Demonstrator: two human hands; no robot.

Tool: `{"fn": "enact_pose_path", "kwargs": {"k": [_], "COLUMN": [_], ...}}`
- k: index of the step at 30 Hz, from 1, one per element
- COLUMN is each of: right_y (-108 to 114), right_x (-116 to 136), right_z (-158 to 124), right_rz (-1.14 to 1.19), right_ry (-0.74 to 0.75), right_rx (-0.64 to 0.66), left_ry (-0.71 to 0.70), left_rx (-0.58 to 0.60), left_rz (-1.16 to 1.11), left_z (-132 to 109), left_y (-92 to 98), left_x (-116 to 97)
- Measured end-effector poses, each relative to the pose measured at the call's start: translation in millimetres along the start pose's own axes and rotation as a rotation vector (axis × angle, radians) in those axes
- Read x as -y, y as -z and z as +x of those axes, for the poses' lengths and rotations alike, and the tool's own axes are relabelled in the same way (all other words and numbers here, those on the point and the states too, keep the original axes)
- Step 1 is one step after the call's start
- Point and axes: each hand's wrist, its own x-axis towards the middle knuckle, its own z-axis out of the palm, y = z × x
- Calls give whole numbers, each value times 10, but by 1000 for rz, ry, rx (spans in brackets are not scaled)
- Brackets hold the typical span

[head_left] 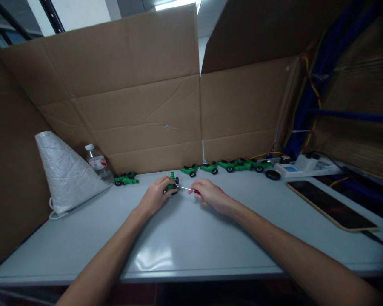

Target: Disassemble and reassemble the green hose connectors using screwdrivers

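Note:
My left hand [157, 194] is closed around a small green toy car [170, 187] with black wheels, just above the table. Between the fingers of my right hand [210, 195] is a screwdriver [185, 188] with a red handle and a thin metal shaft. Its shaft points left, and the tip meets the toy car near a wheel; the exact contact spot is too small to make out. Much of the car is hidden by my left fingers. Behind my hands, more green toy cars [189, 171] stand along the back of the table.
On the left stand a silvery padded bag [67, 178] and a water bottle [98, 163], with a green toy car [126, 179] beside them. At right lie a phone [332, 205], a power strip [306, 165] and a black ring [272, 174]. Cardboard walls [137, 106] enclose the white table [210, 246].

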Motion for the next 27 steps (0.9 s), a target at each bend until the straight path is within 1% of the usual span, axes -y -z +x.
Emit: {"fn": "enact_pose_path", "kwargs": {"k": [1,2,3,5,6,8,10,11,14,16,19,21,23,27], "right_y": [11,29,51,91,104,109,94,86,81,90,80,45,2,-11], "right_x": [-1,-3,-6,-13,-17,-24,-24,-19,24,73,148,178,180,112], "right_z": [18,34,46,55,50,19,-33,-59,-106,-107,-106,-121,-135,-86], "right_rz": [55,84,83,1,-84,-338,-619,-745,-1027,-1110,-1106,-1018,-879,-560], "right_ry": [-61,-92,-96,-35,34,237,413,465,601,697,748,737,694,530], "right_rx": [41,68,80,59,28,-66,-153,-175,-142,-125,-168,-205,-238,-264], "left_ry": [-11,-25,-39,-69,-72,-82,-80,-75,-32,9,21,-2,-23,-11], "left_rx": [4,10,16,38,65,94,95,84,30,11,-14,-49,-81,-69], "left_rz": [6,19,40,98,127,160,154,138,44,-17,-42,-31,-17,-44], "left_z": [-3,-5,-7,-11,-12,-14,-13,-11,-4,2,10,12,12,15], "left_y": [-8,-11,-11,-1,7,27,51,64,102,119,130,132,134,152], "left_x": [-13,-27,-41,-72,-88,-117,-137,-142,-126,-99,-60,-43,-35,-53]}}
